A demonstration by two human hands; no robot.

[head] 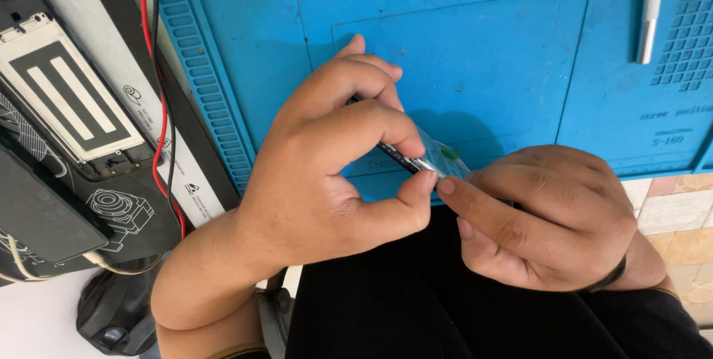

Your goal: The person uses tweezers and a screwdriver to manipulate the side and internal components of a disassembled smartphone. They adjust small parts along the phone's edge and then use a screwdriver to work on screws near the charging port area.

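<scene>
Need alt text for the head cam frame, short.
Two bare hands pinch a small thin circuit board over a blue work mat: left hand grips it from above, right hand touches its near edge. A silver pen-shaped tool lies on the mat; red and black wires run along its left side.

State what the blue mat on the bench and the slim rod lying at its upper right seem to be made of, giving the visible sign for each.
Blue mat: probably silicone or soft rubber, matte; it has moulded ridges, recessed panels and a grid of small cells. Slim rod: likely metal, silvery and satin; light glints along its smooth barrel, though painted plastic cannot be ruled out.
</scene>
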